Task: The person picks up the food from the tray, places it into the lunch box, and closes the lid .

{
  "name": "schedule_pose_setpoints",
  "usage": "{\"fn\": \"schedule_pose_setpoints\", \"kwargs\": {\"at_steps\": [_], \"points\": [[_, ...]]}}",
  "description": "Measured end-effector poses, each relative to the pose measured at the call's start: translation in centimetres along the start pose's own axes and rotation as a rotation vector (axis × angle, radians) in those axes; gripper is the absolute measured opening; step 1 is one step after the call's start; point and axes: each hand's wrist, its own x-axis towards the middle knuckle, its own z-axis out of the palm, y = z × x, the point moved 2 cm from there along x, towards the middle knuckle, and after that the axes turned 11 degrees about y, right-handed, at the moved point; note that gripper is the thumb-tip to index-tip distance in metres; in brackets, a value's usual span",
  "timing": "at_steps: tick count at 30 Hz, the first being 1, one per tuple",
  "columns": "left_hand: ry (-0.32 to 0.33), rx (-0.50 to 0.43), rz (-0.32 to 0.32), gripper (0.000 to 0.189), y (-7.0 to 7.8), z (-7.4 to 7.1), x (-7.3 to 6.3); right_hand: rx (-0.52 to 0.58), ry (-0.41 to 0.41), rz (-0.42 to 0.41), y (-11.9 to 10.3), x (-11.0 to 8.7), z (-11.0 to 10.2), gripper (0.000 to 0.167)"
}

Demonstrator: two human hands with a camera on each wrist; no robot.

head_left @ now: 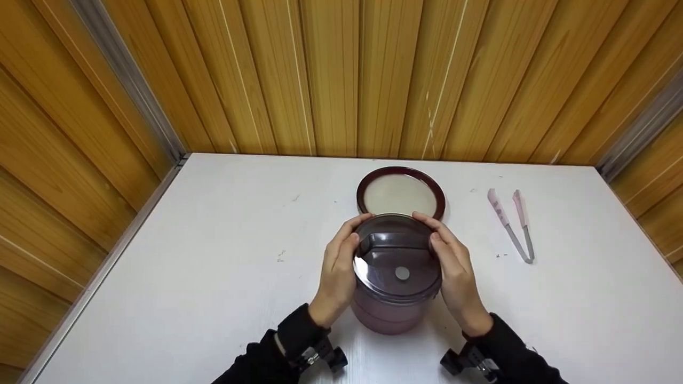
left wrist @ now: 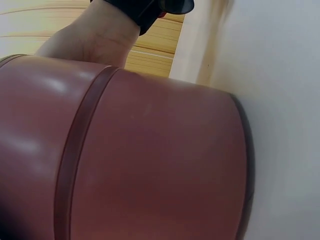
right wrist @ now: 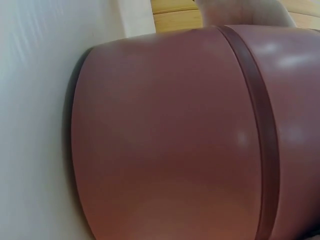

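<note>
A round, dusky-pink lidded container (head_left: 389, 317) stands on the white table, its dark see-through lid (head_left: 395, 288) on top. The lid has a raised handle bar and a small grey button. My left hand (head_left: 337, 274) grips the container's left side at lid height, thumb along the lid's edge and fingers reaching round the far side. From the right, my right hand (head_left: 458, 274) holds it the same way. Both wrist views are filled by the pink wall, with a darker band (left wrist: 82, 145) round it and its base down at the tabletop.
Just behind the container lies a round plate (head_left: 364, 186) with a dark red rim and pale middle, partly covered by the lid and fingers. To the right, pink-handled tongs (head_left: 516, 240) lie spread. Wood-patterned panels (head_left: 331, 80) rise along the table's back and sides.
</note>
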Motion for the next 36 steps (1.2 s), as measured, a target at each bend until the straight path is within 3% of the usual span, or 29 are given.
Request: {"fn": "schedule_pose_setpoints", "kwargs": {"at_steps": [21,29,36], "points": [[0.020,-0.004,0.034,0.049,0.19,-0.22,0.00,0.034,0.021,0.030,-0.35,-0.16,0.38,0.050],[-0.018,-0.038,0.039,0.050,0.09,-0.22,0.12,0.055,0.026,0.017,-0.10,-0.15,0.27,0.051],[-0.009,-0.019,0.019,0.050,-0.20,-0.44,-0.22,0.028,0.007,0.017,0.16,-0.45,0.10,0.050]]}}
